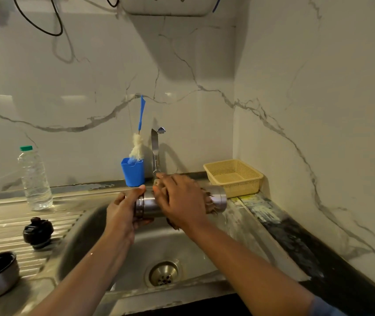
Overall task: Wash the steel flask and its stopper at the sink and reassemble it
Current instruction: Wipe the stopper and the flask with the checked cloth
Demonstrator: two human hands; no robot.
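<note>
The sink (204, 247) fills the lower middle of the view, and the steel flask (150, 205) is held on its side above the basin, at twelve o'clock from the drain and just below the tap (155, 151). The left hand (122, 210) is curled round the flask's mouth end, while the right hand (182, 199) is wrapped over the body, with a brown scrubber (209, 205) pressed against the steel. Whether water is running cannot be told. The stopper (37, 232) is seen standing apart on the ribbed worktop (11, 215), at nine o'clock from the basin. The outside scrub is judged to be under way; rinsing, the stopper's wash and the reassembly appear left to do.
</note>
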